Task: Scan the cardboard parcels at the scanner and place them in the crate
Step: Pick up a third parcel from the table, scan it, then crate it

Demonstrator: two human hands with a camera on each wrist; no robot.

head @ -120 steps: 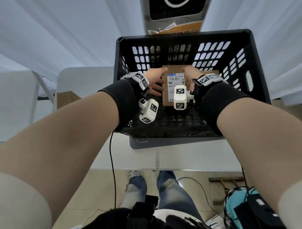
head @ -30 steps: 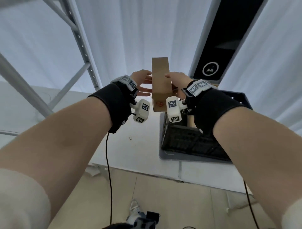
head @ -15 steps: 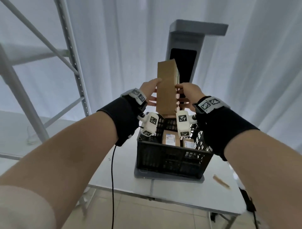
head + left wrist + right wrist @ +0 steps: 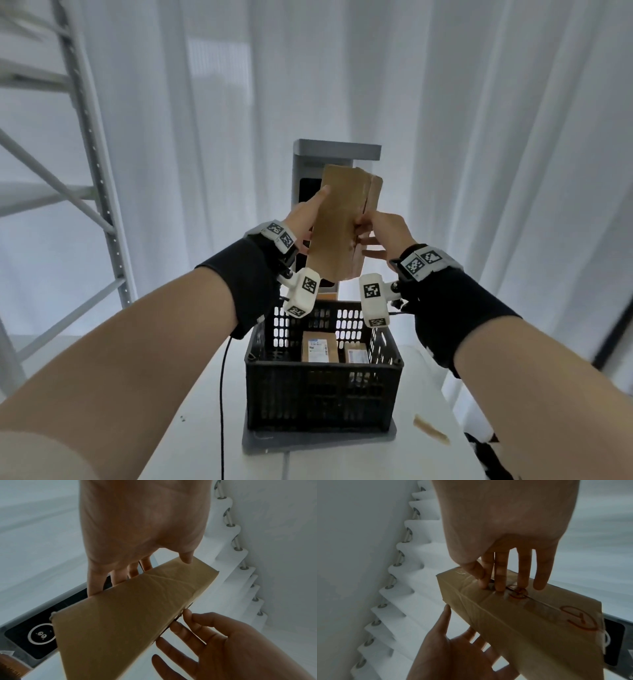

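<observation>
The left hand (image 4: pixel 305 216) is gripping the cardboard parcel (image 4: pixel 337 226) between thumb and fingers, while the right hand (image 4: pixel 383 229) is pressing straight fingers on its taped side. The parcel is standing upright before the scanner (image 4: pixel 308 171), above the crate (image 4: pixel 322 394).

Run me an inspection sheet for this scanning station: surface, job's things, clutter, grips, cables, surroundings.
Surface: white table, grey tray under the crate.
Job's things: parcel held upright before the scanner; two labelled parcels in the crate.
Clutter: cardboard scrap on the table, right of the crate.
Grips: left hand holds the parcel, thumb in front, fingers behind; right hand presses straight fingers on its taped side.
Cables: black cable hanging from the left wrist.
Surroundings: white curtains, metal rack at left.
</observation>
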